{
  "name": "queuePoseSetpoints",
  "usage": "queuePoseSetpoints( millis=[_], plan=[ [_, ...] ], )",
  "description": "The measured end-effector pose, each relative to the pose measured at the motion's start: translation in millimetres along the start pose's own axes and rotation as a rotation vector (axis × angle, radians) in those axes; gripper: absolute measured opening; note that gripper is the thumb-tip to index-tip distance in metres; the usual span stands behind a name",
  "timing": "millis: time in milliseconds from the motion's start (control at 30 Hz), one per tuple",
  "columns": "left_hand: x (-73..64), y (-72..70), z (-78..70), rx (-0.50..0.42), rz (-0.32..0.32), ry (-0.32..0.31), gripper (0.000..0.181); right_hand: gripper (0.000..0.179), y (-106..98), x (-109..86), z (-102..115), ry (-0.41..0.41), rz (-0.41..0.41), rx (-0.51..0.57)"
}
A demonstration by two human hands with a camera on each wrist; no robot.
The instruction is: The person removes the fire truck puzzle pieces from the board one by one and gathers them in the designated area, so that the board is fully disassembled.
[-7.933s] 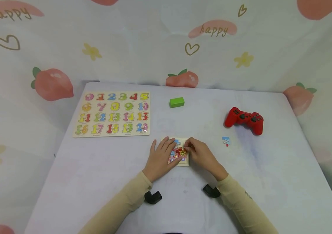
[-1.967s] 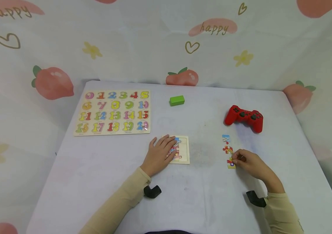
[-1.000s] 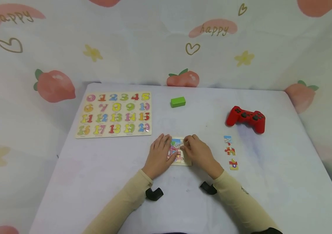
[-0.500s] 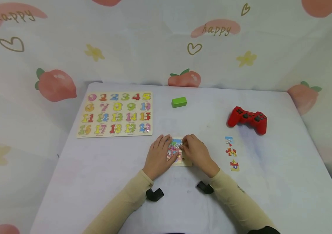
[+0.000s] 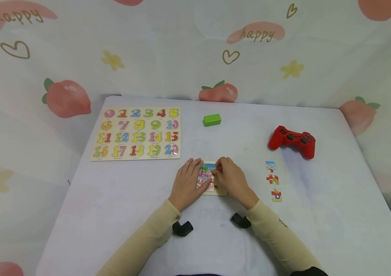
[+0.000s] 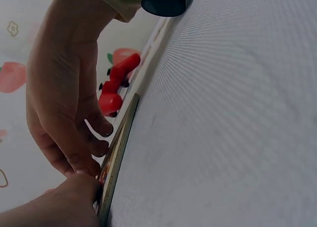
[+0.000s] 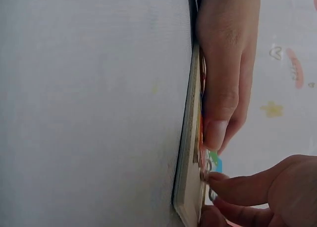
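Note:
A small wooden jigsaw puzzle (image 5: 219,193) lies flat at the middle of the table, its right side showing bare wood. My left hand (image 5: 186,186) rests over the left part, fingers stretched out and thumb laid along the picture. At the upper right of the board, my right hand (image 5: 231,178) pinches a puzzle piece (image 7: 213,163) between thumb and fingertips, mostly covered in the head view. The right wrist view has the left thumb (image 7: 215,134) pressed on the picture beside those fingertips. Three loose pieces form a column to the right: blue (image 5: 270,165), red (image 5: 272,179) and yellow-red (image 5: 276,195).
A wooden number board (image 5: 135,133) with figures 0 to 20 lies at the back left. Behind the puzzle sits a green block (image 5: 212,120). A red game controller (image 5: 292,142) lies at the back right, beyond the loose pieces. Patterned cloth hangs behind the table.
Since the oldest frame, two more pieces have joined the blue one at the right. My right hand has returned from there to the puzzle. The left hand has stayed on it.

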State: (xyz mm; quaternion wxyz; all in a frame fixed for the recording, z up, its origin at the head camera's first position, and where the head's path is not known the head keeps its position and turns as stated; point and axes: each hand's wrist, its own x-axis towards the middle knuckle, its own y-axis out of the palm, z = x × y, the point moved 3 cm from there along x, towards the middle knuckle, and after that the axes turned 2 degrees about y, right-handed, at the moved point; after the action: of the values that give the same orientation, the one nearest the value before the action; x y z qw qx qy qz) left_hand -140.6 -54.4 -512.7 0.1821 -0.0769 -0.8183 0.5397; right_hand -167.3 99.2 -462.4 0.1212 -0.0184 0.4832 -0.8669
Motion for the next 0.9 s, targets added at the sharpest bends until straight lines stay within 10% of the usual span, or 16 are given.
queuePoseSetpoints(
  millis=[900],
  plan=[
    [0.4, -2.5, -0.7, -0.009, 0.021, -0.011, 0.069, 0.015, -3.5, 18.9, -12.1, 0.013, 0.032, 0.177]
  ],
)
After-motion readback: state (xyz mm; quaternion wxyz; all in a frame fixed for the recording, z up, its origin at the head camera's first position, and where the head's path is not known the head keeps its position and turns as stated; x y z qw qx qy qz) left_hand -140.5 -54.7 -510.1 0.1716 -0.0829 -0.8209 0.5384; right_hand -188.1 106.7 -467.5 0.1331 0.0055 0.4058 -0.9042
